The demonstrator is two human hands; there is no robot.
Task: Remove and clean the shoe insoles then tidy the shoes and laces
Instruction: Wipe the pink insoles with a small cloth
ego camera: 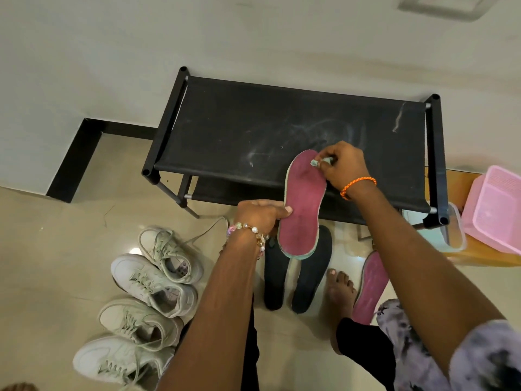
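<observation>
Your left hand [260, 213] grips the pink insole [303, 203] by its side, thumb on top, and holds it up in the middle of the view. Your right hand [342, 165] is at 1 o'clock from it, fingers curled tight around a small pale wad [317, 162] that touches the toe end of the insole. Behind the insole, at 12 o'clock, stands a black shoe rack [253, 128] with dusty marks on its top. Below the insole, at 6 o'clock, two dark insoles [311, 275] lie side by side on the floor. A second pink insole [372, 286] lies on the floor at 4 o'clock, just beside your bare foot [339, 292]. Four white shoes [146, 294] sit in a row at 8 o'clock, with their laces loose. One long lace [210, 230] runs out across the floor toward your left hand. A pink basket [496, 210] sits at 3 o'clock, with a clear box [451, 235] just beside it.
</observation>
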